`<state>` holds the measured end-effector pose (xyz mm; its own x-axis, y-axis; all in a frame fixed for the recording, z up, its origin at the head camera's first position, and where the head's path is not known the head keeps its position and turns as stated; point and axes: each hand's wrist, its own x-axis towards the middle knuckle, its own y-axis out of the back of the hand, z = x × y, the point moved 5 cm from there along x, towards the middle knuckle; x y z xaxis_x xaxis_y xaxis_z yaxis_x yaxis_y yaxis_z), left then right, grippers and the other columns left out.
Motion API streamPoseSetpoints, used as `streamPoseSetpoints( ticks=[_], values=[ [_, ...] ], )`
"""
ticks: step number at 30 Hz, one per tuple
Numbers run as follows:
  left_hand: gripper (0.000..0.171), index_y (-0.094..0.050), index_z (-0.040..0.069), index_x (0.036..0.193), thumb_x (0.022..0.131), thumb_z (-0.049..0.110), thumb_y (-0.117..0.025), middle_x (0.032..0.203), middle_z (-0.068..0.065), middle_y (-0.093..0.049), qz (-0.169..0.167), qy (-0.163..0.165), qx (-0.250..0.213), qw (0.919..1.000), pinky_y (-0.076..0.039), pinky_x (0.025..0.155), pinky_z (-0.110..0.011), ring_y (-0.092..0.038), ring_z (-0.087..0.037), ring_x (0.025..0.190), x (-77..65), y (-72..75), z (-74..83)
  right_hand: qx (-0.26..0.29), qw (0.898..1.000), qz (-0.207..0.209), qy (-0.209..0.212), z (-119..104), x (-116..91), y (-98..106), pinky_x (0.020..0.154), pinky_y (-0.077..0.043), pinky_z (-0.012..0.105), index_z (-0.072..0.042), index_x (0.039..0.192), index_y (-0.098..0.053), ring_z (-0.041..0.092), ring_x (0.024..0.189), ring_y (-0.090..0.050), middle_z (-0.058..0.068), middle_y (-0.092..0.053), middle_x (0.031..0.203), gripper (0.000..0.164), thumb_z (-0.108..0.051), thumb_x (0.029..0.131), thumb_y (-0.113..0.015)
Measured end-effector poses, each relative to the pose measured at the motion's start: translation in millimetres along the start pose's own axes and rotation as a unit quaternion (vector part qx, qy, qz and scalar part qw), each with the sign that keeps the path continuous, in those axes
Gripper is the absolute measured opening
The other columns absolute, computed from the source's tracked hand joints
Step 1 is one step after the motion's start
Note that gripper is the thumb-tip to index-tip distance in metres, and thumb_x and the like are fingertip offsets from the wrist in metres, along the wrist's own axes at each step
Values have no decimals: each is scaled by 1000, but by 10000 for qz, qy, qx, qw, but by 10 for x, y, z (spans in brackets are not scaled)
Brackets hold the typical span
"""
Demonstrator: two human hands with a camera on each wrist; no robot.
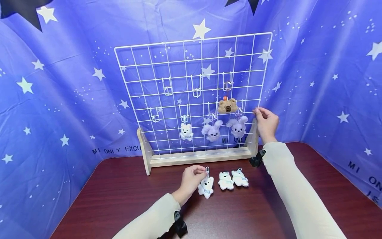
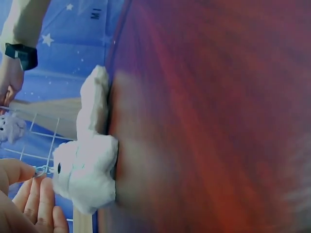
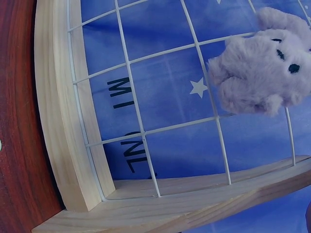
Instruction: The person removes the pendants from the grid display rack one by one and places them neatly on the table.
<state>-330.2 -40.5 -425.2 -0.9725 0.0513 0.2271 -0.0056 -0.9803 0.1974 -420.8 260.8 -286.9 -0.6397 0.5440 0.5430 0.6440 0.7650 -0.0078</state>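
Note:
My left hand (image 1: 189, 181) pinches the metal clasp at the top of a white bear plush keychain (image 1: 206, 189), low over the table's middle. In the left wrist view, thumb and fingertips meet at the clasp, and the plush (image 2: 92, 174) is upright beside the table surface. With its thumb and fingers, my right hand (image 1: 267, 123) holds the right edge of a white wire grid rack (image 1: 192, 61). Two more white bear keychains, one (image 1: 226, 181) beside the other (image 1: 240, 178), lie right of the left hand.
On the grid hang a brown bear-faced plush (image 1: 228, 106), a white bear (image 1: 186, 132) and two lilac plush keychains, one (image 1: 213, 131) left of the other (image 1: 237, 127). Bare hooks (image 1: 168, 90) are at upper left. A wooden base (image 1: 200, 157) supports the grid before a starry blue cloth (image 1: 74, 99).

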Motion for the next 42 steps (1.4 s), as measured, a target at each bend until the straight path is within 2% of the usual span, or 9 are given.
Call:
streamPoseSetpoints(
  ticks=[4,6,9,17,22,30,36,39,42],
  values=[
    [11,-72,3,82,73,4,-66,68,2,-68,45,-405,372,9985,-46,55,-19,-55,-1,61,69,-9,30,35,10000,-22,-52,1,0,-5,72,-47,10,2,108,-69,-13,69,-58,20,-68,102,29,-21,91,-63],
    [10,-73,3,81,73,5,-67,67,1,-67,69,-397,508,9979,-46,56,-19,-55,0,61,111,-19,13,69,10000,-16,-58,-3,-3,-2,72,-47,10,2,108,-69,-12,69,-58,20,-68,102,29,-20,91,-63],
    [10,-73,2,81,72,4,-69,69,-2,-68,80,-65,551,9984,-45,58,-18,-54,-1,62,184,-31,-45,107,9999,10,-59,-3,-4,6,72,-46,9,2,107,-69,-11,69,-59,19,-69,102,27,-19,91,-63],
    [8,-72,0,81,73,2,-72,69,-1,-66,123,452,620,9970,-46,59,-20,-53,-3,63,286,-13,-213,85,9997,-10,-242,31,-12,-10,74,-48,11,1,108,-69,-12,69,-58,15,-70,102,30,-22,90,-64],
    [7,-72,1,80,73,3,-73,69,-1,-67,155,564,809,9950,-45,62,-22,-53,-5,63,311,6,-271,142,9996,13,-231,31,-19,-12,74,-48,11,2,108,-69,-12,69,-59,17,-69,102,29,-21,90,-64],
    [7,-73,2,80,72,3,-74,69,-2,-68,36,675,1026,9924,-44,60,-22,-53,-6,63,331,-17,-322,80,9997,27,-221,29,-20,-12,74,-48,11,1,108,-69,-12,69,-58,15,-70,101,29,-21,90,-64],
    [11,-73,0,84,73,4,-74,71,-3,-69,-115,636,896,9939,-45,61,-21,-53,-5,63,333,-13,-245,91,9997,-9,-230,28,-17,-21,74,-48,11,1,108,-69,-13,69,-58,17,-69,102,28,-20,91,-64],
    [14,-72,-4,87,75,2,-73,74,-7,-70,-223,437,648,9967,-46,64,-21,-55,-4,65,346,-13,-130,51,9998,-2,-206,27,-13,-20,74,-48,11,1,108,-69,-13,68,-57,17,-69,102,29,-20,90,-64],
    [16,-70,-7,90,76,1,-72,79,-11,-71,-359,174,402,9984,-47,68,-21,-56,-3,67,366,-21,49,36,9999,39,-148,20,-5,-12,74,-48,10,2,108,-69,-14,68,-57,17,-69,102,28,-20,91,-64]
  ],
)
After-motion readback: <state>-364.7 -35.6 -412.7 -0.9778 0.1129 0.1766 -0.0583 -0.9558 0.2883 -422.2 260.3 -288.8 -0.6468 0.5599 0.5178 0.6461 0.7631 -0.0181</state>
